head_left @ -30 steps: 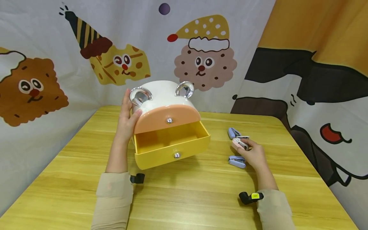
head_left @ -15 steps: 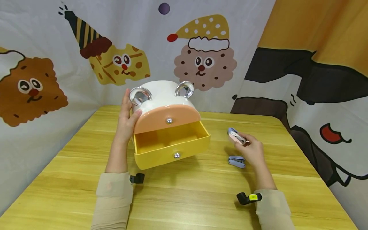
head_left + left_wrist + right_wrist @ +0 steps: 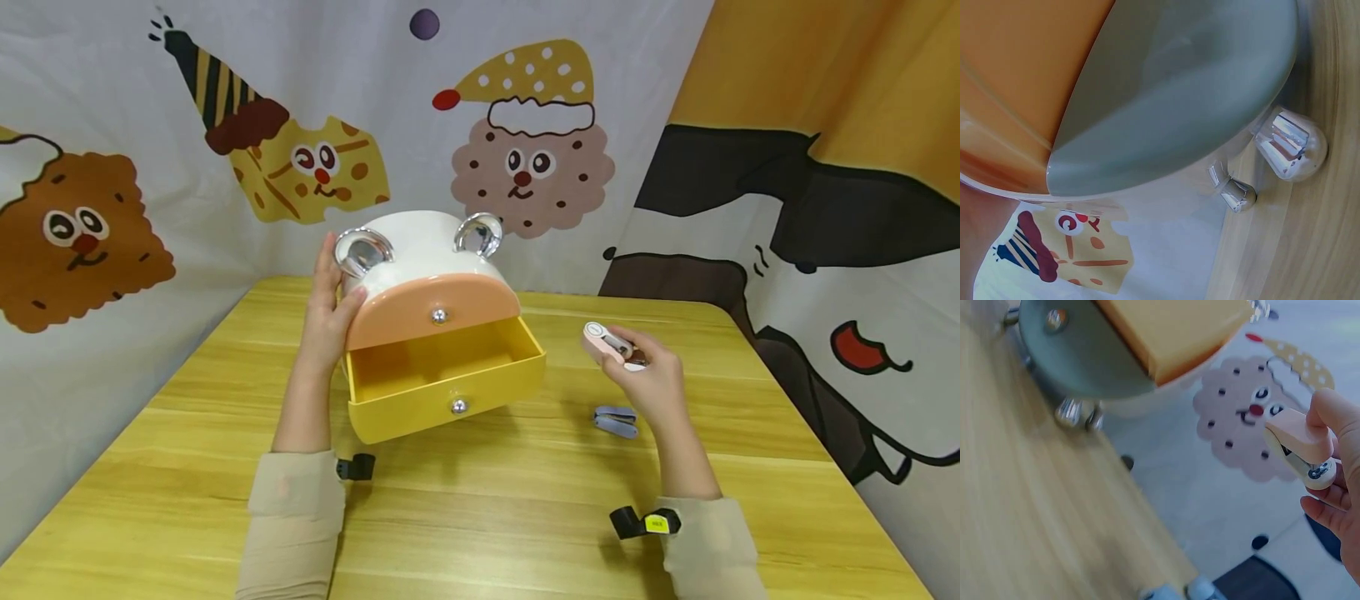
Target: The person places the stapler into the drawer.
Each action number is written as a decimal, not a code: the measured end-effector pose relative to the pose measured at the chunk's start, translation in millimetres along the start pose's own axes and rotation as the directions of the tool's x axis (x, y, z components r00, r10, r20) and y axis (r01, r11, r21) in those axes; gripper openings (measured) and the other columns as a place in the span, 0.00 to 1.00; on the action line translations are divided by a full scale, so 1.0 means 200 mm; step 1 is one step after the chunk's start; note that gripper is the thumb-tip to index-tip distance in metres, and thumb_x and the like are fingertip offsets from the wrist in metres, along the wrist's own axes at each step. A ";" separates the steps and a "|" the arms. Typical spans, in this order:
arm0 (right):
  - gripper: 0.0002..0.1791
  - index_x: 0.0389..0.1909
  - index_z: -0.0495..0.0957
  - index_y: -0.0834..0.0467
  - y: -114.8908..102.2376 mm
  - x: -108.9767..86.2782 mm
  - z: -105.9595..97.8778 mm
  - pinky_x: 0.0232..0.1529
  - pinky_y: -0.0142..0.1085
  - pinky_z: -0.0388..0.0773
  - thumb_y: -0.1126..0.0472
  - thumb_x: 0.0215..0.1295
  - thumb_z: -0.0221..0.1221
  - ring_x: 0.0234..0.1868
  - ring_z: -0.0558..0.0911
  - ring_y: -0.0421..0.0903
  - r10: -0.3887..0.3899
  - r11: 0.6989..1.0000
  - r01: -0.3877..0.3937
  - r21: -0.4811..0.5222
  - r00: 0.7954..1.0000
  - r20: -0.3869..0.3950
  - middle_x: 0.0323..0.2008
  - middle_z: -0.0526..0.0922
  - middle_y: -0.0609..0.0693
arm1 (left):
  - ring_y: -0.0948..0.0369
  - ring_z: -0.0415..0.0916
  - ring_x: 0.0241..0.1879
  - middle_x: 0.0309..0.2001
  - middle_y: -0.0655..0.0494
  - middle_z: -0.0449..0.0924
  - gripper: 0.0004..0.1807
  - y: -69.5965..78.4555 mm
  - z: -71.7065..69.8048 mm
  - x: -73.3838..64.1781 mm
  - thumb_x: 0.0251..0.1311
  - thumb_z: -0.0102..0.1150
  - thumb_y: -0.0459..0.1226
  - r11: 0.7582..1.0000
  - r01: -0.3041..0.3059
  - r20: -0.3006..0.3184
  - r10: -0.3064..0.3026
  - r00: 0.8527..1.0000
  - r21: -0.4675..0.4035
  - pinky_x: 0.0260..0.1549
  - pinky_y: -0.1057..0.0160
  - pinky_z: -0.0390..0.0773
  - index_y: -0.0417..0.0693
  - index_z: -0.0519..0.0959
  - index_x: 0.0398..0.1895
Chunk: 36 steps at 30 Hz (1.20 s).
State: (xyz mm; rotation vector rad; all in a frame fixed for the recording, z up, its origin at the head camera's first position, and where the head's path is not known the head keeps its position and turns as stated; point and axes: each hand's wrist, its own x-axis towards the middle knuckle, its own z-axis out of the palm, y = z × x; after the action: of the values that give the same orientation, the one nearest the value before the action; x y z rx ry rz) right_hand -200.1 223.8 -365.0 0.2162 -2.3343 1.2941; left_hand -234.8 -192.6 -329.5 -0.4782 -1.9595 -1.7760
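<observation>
My left hand rests against the left side of a small bear-eared drawer box, fingers reaching up along it and thumb at the front edge. The white box has an orange top drawer, closed, and a yellow lower drawer pulled out with nothing visible inside. To the right, my right hand pinches a pale pink mini stapler above the table. In the right wrist view the thumb is on top of the stapler, with fingers beneath. A blue mini stapler lies on the table below that hand.
The box stands on a wood-grain table, its silver feet showing in the left wrist view. Behind the table hangs a white cloth printed with cartoon food characters. Pale blue stapler parts show at the right wrist view's bottom edge.
My right hand has lifted the pink stapler and moved it up and slightly left. It now covers the spot where the farther blue stapler showed. The left hand and the box stay in place.
</observation>
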 end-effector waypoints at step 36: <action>0.20 0.46 0.85 0.58 -0.44 -0.02 0.36 0.44 0.37 0.72 0.69 0.48 0.67 0.46 0.76 0.44 -0.246 0.947 0.248 0.205 0.969 -0.038 0.45 0.83 0.49 | 0.53 0.58 0.64 0.69 0.42 0.59 0.41 -0.01 0.01 0.00 0.62 0.47 0.31 0.997 -0.045 -0.009 0.044 0.999 -0.056 0.66 0.56 0.51 0.62 0.45 0.77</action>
State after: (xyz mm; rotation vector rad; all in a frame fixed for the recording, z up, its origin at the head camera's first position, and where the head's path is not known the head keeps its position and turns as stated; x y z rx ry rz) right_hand -187.7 115.9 -332.0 0.5491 -2.0799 1.4049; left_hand -236.3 -191.8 -330.2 -0.5291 -1.8832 -1.8068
